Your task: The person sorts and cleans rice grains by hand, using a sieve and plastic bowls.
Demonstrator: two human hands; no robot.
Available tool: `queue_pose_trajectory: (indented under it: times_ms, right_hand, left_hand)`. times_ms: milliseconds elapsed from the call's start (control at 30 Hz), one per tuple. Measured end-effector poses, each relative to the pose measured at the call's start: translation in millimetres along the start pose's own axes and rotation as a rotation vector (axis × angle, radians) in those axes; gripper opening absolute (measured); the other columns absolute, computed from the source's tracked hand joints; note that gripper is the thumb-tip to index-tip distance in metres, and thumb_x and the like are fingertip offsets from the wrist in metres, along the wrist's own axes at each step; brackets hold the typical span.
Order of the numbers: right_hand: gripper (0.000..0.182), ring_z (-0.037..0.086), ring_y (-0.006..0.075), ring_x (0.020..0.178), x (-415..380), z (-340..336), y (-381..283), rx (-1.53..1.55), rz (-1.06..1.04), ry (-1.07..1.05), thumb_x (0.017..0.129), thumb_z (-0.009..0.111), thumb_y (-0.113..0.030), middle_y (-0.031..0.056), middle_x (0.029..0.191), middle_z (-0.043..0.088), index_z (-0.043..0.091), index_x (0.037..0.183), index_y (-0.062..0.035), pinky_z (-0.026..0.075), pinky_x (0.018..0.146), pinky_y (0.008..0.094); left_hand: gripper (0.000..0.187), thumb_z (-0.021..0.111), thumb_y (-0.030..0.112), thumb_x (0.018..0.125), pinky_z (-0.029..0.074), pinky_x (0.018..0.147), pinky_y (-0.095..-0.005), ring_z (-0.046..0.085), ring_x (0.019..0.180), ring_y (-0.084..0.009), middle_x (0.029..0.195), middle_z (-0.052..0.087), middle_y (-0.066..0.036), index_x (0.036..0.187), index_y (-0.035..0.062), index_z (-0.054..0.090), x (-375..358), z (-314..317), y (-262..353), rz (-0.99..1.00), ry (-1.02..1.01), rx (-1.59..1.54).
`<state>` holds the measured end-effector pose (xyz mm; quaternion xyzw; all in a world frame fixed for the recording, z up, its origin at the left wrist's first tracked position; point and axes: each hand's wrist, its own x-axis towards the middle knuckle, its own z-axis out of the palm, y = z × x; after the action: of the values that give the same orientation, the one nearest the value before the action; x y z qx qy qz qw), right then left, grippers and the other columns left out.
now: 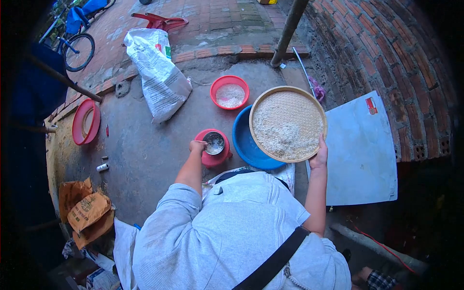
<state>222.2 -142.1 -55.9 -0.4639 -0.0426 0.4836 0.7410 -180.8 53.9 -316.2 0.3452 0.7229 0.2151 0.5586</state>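
Observation:
My right hand [319, 155] grips the lower right rim of a round woven tray [300, 107], which carries a pile of pale grain [285, 136]. The tray overhangs a blue basin [245, 145]. My left hand [197, 146] has its fingers closed at the left edge of a small metal cup [214, 137] with some pale grain inside. That cup is at a pink-red stool [211, 160]; whether it rests on the stool cannot be made out. Beyond the stool, a red bowl [213, 94] of pale grain sits on the floor.
A white sack [160, 79] lies ahead, left of the bowl. Farther left are a red basin [79, 123], a thread spool [102, 167] and brown paper bags [87, 210]. On the right are a pale board [362, 154], a brick wall [386, 63] and a post [289, 34].

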Motion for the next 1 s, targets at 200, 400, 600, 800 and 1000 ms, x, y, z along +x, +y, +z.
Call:
queue_pose_trajectory:
  times_ms: [200, 400, 600, 800, 1000]
  right_hand:
    - [0.049, 0.048, 0.0279, 0.116, -15.7, -5.3, -4.8, 0.042, -0.027, 0.038, 0.096, 0.039, -0.034, 0.0143, 0.129, 0.048, 0.039, 0.131, 0.0005, 0.038, 0.1, 0.0404]
    - [0.049, 0.048, 0.028, 0.117, -24.3, -16.6, -4.2, 0.026, -0.044, 0.151, 0.096, 0.039, -0.033, 0.0145, 0.13, 0.048, 0.039, 0.131, 0.0004, 0.037, 0.1, 0.0404]
    - [0.051, 0.047, 0.0287, 0.117, -30.8, -27.1, -1.2, 0.044, -0.093, 0.15, 0.095, 0.04, -0.034, 0.0152, 0.13, 0.047, 0.038, 0.132, 0.0009, 0.037, 0.1, 0.0411]
    - [0.052, 0.046, 0.0298, 0.118, -35.1, -32.9, 0.7, 0.11, -0.088, 0.209, 0.095, 0.041, -0.034, 0.0157, 0.131, 0.045, 0.037, 0.132, 0.0006, 0.036, 0.1, 0.0417]
    - [0.052, 0.046, 0.03, 0.119, -34.4, -35.2, 2.0, 0.12, -0.111, 0.214, 0.095, 0.041, -0.035, 0.016, 0.132, 0.045, 0.037, 0.132, 0.0002, 0.036, 0.1, 0.0419]
  left_hand:
    - [0.008, 0.07, -0.002, 0.072, 0.053, 0.054, -0.0259, 0.063, 0.059, -0.016, 0.073, 0.067, -0.011, 0.08, -0.0015, 0.069, -9.4, 6.8, 10.7, -0.041, 0.03, 0.072]
    - [0.004, 0.074, 0.001, 0.07, 0.051, 0.049, -0.0265, 0.061, 0.052, -0.0149, 0.066, 0.066, -0.009, 0.072, 0.0019, 0.071, 5.5, 18.4, 1.3, -0.031, 0.052, 0.107]
    - [0.006, 0.075, 0.002, 0.068, 0.051, 0.049, -0.027, 0.061, 0.053, -0.0144, 0.066, 0.067, -0.008, 0.073, 0.0013, 0.071, 28.3, 25.9, -14.5, -0.035, 0.051, 0.109]
    - [0.009, 0.069, -0.002, 0.069, 0.051, 0.048, -0.0289, 0.062, 0.054, -0.0156, 0.063, 0.064, -0.006, 0.062, -0.0018, 0.065, 46.9, 33.4, -7.5, -0.13, 0.162, 0.231]
    - [0.008, 0.061, 0.004, 0.076, 0.054, 0.046, -0.0337, 0.063, 0.058, -0.0245, 0.073, 0.062, -0.013, 0.078, -0.0041, 0.063, 31.0, 32.5, 10.2, -0.118, 0.066, -0.136]
